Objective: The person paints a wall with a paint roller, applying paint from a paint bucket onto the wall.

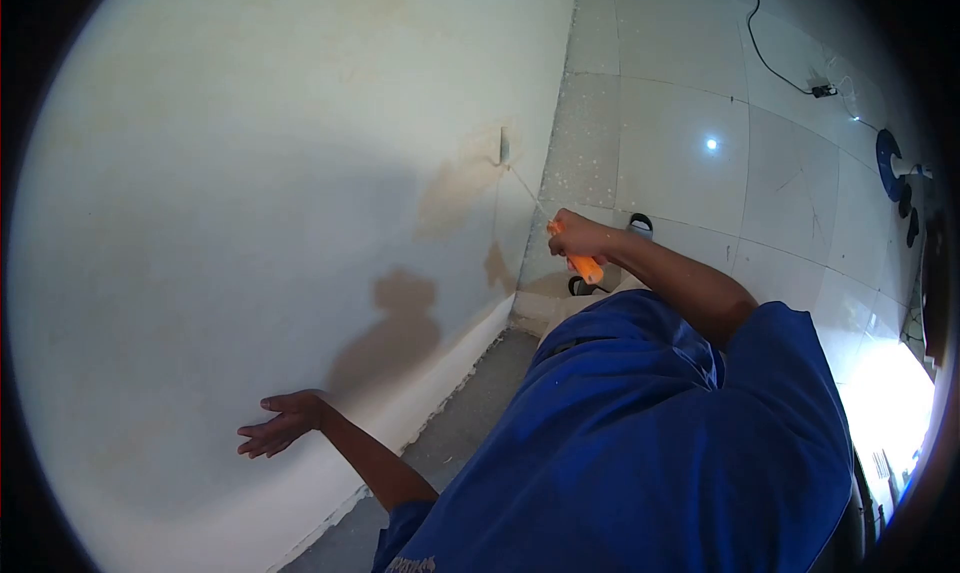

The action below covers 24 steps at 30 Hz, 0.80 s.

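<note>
My right hand [580, 235] is closed around an orange-handled tool [586, 268], the handle's end sticking out below the fist. A thin pale line, like a slim shaft or wire, runs from the fist towards a small rectangular opening [504, 145] in the wall. Brownish patches mark the wall around that opening. My left hand [280, 423] is held out at the pale wall [250, 223], fingers spread and nothing in them. Its arm crosses the wall's lower edge, and shadows fall on the wall nearby.
Large pale tiles [680, 143] cover the floor, with white specks near the wall. A black cable [757, 43] leads to a socket block [823, 91]. A round blue base [888, 165] stands at the right. My sandalled foot [640, 225] shows beyond my right arm.
</note>
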Each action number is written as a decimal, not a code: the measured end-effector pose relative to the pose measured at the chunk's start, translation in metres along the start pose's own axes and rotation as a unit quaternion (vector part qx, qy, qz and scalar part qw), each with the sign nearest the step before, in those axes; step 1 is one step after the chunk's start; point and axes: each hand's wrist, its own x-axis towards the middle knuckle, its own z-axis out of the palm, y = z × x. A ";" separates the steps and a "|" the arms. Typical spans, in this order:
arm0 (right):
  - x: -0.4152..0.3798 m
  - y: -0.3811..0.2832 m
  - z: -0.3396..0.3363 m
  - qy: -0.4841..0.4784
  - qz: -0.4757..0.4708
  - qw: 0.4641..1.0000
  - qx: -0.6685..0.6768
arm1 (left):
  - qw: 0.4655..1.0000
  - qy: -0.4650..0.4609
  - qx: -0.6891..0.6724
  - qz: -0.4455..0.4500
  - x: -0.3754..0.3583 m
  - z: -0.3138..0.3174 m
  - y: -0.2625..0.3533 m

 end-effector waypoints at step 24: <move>-0.017 -0.016 0.009 0.025 -0.018 0.999 0.040 | 1.000 0.011 -0.009 0.001 -0.001 0.003 -0.004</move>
